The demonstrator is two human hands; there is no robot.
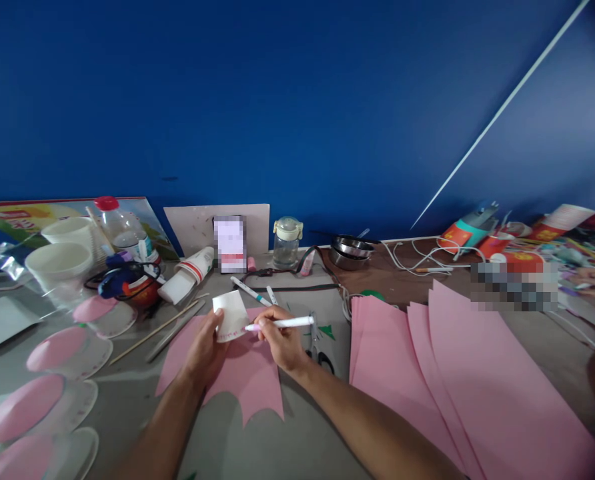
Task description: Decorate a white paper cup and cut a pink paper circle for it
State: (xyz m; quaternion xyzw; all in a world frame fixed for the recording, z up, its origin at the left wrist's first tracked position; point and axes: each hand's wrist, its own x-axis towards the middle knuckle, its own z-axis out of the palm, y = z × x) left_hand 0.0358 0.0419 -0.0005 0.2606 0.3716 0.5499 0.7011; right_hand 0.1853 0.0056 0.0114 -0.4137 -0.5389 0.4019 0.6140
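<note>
The left hand (211, 339) is pinching a white piece (231, 312) by its left side, thumb lying over its face, and is tilting it up above the bench (217, 443), about midway between the bench's near and far edges. The right hand (281, 339) is gripping a marker (295, 322) like a pen, its pink tip pointing at the lower right of the white piece; whether the tip is touching cannot be told. Small pink marks are running along the piece's curved lower edge.

Beneath the hands a pink sheet (250, 380) is lying on the bench, its scalloped edge facing the near edge. Scissors (323, 360) are resting just right of the right hand, and a pink stack (497, 373) is spreading toward the near right corner. Finished-looking pink-and-white pieces (27, 410) are lining the left side toward the near left corner. Two pens (250, 291) are lying beyond the white piece, toward the far edge.

The likeliest trouble is smearing: if the ink is staying wet, a thumb sliding down could be dragging it. With only one side being held, the white piece could be flexing or turning under the tip, leaving crooked marks. A slip past its edge could be marking the pink sheet, and a right wrist swinging outward could be knocking the scissors.
</note>
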